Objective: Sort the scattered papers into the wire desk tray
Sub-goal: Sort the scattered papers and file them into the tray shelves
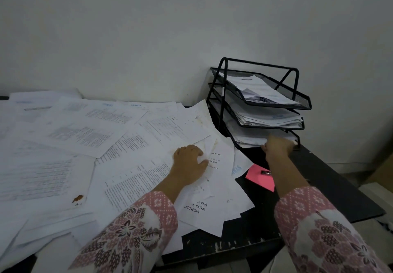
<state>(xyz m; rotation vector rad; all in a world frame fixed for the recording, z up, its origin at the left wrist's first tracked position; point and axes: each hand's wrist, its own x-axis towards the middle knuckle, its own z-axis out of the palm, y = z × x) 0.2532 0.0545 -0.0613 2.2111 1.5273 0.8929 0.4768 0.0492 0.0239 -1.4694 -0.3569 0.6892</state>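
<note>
**Hands split between pile and tray**

Left hand [190,162] lies on the scattered papers [89,136], fingers curled, pinching a crumpled sheet [207,145]. Right hand [277,145] reaches the bottom tier of the wire desk tray [261,100]; whether it holds anything cannot be told. From the left hand the tray lies to the right and beyond, tiers opening towards the right hand, which is nearer.

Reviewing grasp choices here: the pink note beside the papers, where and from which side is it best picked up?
Probably by its near right corner, coming from the right. The pink note lies flat on the bare black desk; its left edge sits by an overlapping paper, and a small dark object rests on its far part. The near corner is clear, so fingers could slide under and pinch.
</note>
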